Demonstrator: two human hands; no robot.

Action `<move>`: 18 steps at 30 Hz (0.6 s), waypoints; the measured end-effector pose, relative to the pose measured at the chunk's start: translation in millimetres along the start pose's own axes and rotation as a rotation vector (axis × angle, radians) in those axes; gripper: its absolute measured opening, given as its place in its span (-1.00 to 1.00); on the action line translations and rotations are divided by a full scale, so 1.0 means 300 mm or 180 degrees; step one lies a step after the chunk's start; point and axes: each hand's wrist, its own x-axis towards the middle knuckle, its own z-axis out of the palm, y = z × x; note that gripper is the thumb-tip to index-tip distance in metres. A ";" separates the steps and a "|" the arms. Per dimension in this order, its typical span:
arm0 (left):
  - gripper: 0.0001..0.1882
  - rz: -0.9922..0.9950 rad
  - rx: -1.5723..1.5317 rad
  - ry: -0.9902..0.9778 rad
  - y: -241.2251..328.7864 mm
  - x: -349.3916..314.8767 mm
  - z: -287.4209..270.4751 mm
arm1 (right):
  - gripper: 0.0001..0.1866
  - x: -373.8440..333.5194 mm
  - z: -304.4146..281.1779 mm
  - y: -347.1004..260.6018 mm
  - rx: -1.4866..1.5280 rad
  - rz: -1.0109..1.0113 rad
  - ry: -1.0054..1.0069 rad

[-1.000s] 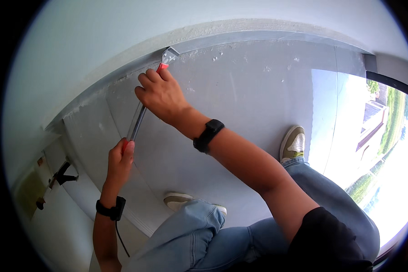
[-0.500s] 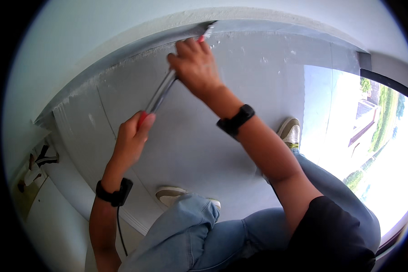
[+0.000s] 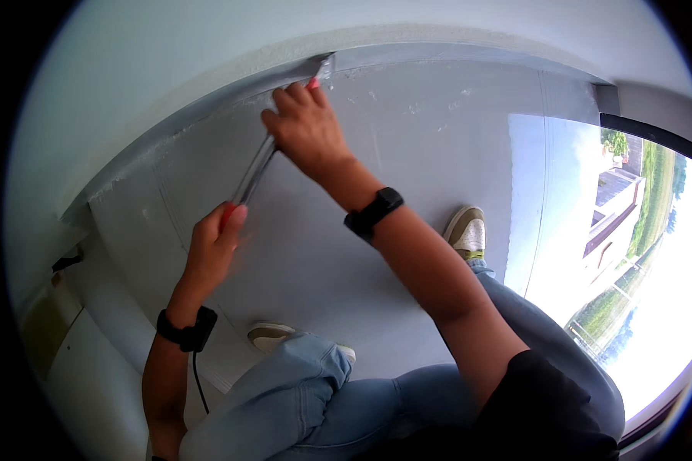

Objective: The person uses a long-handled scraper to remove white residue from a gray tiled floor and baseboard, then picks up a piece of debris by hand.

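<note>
Both my hands are on one scraper, which has a long metal shaft (image 3: 256,170) and red grip parts. My left hand (image 3: 213,247) closes around the red lower end. Higher up, my right hand (image 3: 307,127) wraps the tool close to its head, hiding that stretch of shaft. Past the right fingers a bit of red and the scraper's flat blade (image 3: 325,67) show. The blade meets the strip where the grey floor (image 3: 346,253) joins the pale wall (image 3: 207,46). Whitish residue marks the floor along this edge.
My shoes, one of them the right shoe (image 3: 467,229), stand on the grey floor. At right, a dark-framed window (image 3: 653,200) shows greenery and a building, with bright light beside it. A dark object (image 3: 68,261) lies at far left. A cable (image 3: 200,384) hangs from my left wristband.
The view has shifted, so the shoes, the floor marks and both hands appear further left. My hands keep their hold on the scraper, and its blade stays at the floor's edge.
</note>
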 end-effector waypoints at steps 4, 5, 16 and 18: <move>-0.47 -0.0653 -0.0098 0.0101 -0.086 -0.050 -0.042 | -0.95 0.036 0.033 -0.116 0.0179 -0.0098 -0.0363; -0.51 -0.0355 -0.0212 0.0098 -0.082 -0.017 -0.008 | -0.96 0.028 0.020 -0.070 0.0055 -0.0123 -0.0227; -0.47 -0.0275 -0.0177 -0.0013 -0.024 -0.001 0.009 | -0.92 0.011 0.001 -0.032 0.0040 -0.0165 -0.0506; -0.48 -0.0280 -0.0227 -0.0053 0.059 0.035 0.050 | -0.91 -0.022 -0.039 0.076 -0.0158 -0.0096 -0.0141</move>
